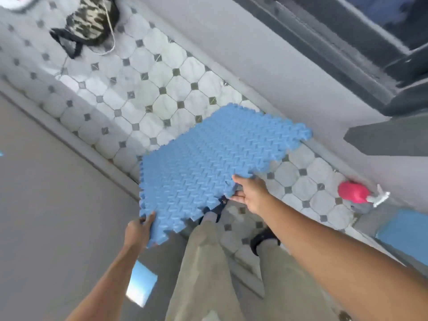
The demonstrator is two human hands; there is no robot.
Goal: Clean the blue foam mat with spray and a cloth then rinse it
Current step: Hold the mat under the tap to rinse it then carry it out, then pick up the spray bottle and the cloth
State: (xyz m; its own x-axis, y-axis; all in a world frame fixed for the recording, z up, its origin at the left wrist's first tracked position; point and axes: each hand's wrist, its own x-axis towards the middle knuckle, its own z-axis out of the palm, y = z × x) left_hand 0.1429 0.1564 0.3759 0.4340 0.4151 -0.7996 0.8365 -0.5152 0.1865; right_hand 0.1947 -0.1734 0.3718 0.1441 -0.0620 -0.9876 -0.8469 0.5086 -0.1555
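Note:
A blue foam mat (208, 163) with a ribbed surface and toothed edges hangs flat above the tiled floor, held by both hands. My left hand (137, 230) grips its near left corner. My right hand (251, 193) grips its near right edge, thumb on top and fingers underneath. A pink spray bottle (354, 193) with a white trigger lies on the floor at the right, against the wall. No cloth shows clearly; something grey lies under the bottle.
The white and grey tiled floor (143, 89) runs between a grey wall on the left and a wall with a dark window frame (347, 54) on the right. A camouflage bag (90, 22) lies far off. Another blue mat (403, 232) lies at the right. My legs stand below.

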